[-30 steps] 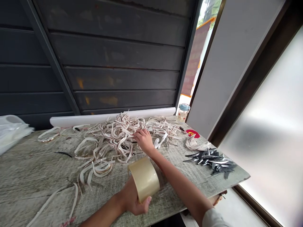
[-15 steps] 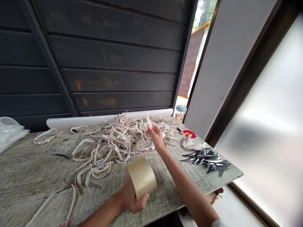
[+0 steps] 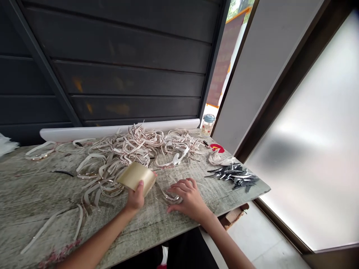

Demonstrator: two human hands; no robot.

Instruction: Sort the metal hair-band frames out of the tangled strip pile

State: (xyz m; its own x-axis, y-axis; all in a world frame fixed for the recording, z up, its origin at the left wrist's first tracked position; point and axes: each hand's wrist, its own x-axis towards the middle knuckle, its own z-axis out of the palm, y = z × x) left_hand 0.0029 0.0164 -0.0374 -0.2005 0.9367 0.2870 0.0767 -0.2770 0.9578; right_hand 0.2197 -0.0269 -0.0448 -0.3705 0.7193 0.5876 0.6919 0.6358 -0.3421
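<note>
A wide roll of clear yellowish tape (image 3: 136,177) is gripped in my left hand (image 3: 135,198), thumb across its outer face, just in front of the pile. My right hand (image 3: 188,198) is over the table's front part with its fingers apart, beside a small curled white and metallic strip (image 3: 174,198). Whether the fingertips touch that strip is hard to tell. Behind both hands spreads a tangled pile of white and rose-gold strips (image 3: 134,144).
Black and silver strips (image 3: 237,175) lie at the right, near a white bundle (image 3: 217,158) and a red round piece (image 3: 217,148). A blue-lidded jar (image 3: 207,125) and a long white roll (image 3: 117,131) are at the back. White plastic (image 3: 7,145) sits far left.
My right hand has come back from the pile toward the front edge and its fingers have spread. My left hand has carried the tape roll up and left, turning it. The view has shifted slightly.
</note>
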